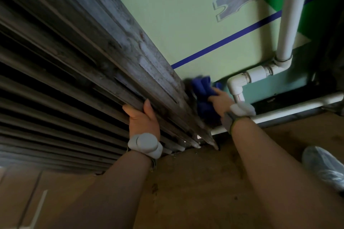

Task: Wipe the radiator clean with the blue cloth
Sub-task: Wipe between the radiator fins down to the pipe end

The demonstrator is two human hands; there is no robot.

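A grimy grey radiator (104,46) with long ribs fills the left and centre of the view, seen from above. My left hand (142,117) grips its front top edge, fingers curled over the ribs. My right hand (220,98) holds the bunched blue cloth (203,95) and presses it against the radiator's right end, in the gap between radiator and wall. Part of the cloth is hidden behind the radiator's end. Both wrists carry pale grey bands.
White pipes (240,85) with elbow joints run along the green wall (186,24) just right of the cloth, and one vertical pipe (292,15) rises at right. A brown floor (195,182) lies below. A foot in a plastic shoe cover (323,165) stands at far right.
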